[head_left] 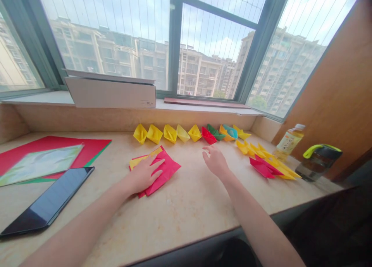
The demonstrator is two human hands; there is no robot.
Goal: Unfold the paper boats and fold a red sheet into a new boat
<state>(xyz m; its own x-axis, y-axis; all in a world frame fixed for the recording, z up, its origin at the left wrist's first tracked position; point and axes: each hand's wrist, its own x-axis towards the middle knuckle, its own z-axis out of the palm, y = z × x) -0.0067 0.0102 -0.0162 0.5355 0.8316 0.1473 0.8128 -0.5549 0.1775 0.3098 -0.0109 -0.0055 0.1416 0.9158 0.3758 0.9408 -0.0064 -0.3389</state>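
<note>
My left hand (144,173) lies flat with fingers stretched out on a small stack of square paper sheets, a red sheet (164,170) on top and a yellow sheet (142,158) peeking out beneath. My right hand (215,161) hovers over the stone counter (186,209) to the right of the stack, fingers loosely apart and holding nothing. Just beyond it stands a row of folded paper boats (170,133), mostly yellow, with a red boat (208,135), a green one and a blue-and-orange one toward the right.
A dark tablet (50,201) lies at the left front. Behind it are red and green paper sheets (87,149) with a printed sheet on top. More folded yellow and red pieces (269,164), a drink bottle (289,141) and a dark jug (316,162) sit at the right. A white box (112,92) rests on the sill.
</note>
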